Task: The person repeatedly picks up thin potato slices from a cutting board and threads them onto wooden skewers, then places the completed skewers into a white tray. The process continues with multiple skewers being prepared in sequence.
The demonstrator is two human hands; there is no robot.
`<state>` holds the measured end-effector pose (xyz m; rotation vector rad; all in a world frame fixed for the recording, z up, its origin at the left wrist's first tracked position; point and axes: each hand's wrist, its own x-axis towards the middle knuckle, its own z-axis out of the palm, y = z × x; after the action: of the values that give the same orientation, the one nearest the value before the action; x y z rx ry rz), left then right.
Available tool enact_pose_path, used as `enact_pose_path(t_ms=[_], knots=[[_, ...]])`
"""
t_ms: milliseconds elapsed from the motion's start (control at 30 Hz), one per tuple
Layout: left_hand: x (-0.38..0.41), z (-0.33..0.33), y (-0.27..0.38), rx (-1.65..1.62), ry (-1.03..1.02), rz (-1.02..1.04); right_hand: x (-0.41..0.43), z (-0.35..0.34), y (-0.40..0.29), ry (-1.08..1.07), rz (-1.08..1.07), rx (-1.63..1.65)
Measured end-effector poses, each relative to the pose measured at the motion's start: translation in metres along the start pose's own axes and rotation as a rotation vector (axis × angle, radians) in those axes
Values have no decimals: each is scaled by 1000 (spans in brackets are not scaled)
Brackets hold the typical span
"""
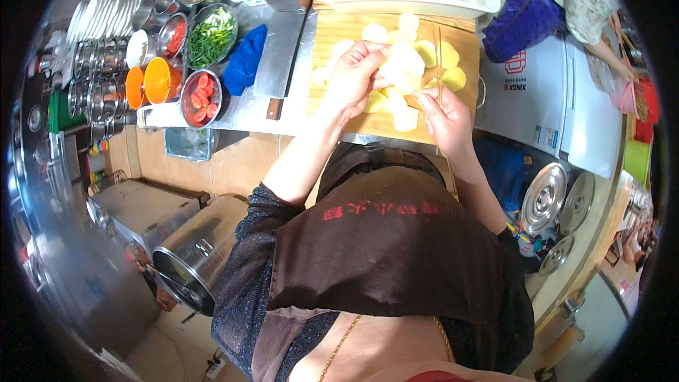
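My left hand [353, 77] pinches a few pale yellow slices [406, 66], which look like potato, over a wooden cutting board [331, 29]. Thin bamboo skewers [438, 58] stick up from my right hand [450, 119], whose thumb and fingertips are close to the lower edge of those slices. Whether a skewer passes through them is hard to tell in the glare. Loose round slices [453, 79] lie scattered on the board around both hands. Beyond the board, a white plastic tub [408, 7] contains long rows of yellow slices with thin sticks among them.
Left of the board lie a cleaver [278, 50], a blue cloth [246, 61], and bowls of cut tomatoes [200, 98] and chopped green onions [212, 37]. A white chest freezer [546, 101] stands right, with another person's arm [610, 55] beyond. A large steel pot [196, 254] is low at left.
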<state>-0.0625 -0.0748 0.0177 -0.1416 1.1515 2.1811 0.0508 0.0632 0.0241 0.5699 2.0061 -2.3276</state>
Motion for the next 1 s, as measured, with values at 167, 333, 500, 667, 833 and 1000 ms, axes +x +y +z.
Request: enact_pose_path(t_ms=[167,333,500,667,833,1000], knots=[[0,-18,-4,36,9,14,5,15,2,-19,11,-12],[-8,-42,7,77,170,129,35,30,3,-113,-20,-196],[-31,-118,38,-69,350,324,93,71,-2,-165,-234,-276],[-76,-163,39,-139,486,274,183,155,13,-264,-701,-623],[-99,-204,33,-226,488,297,268,220,19,-177,-476,-814],[-102,-217,40,-300,676,306,312,248,27,-123,-417,-943]])
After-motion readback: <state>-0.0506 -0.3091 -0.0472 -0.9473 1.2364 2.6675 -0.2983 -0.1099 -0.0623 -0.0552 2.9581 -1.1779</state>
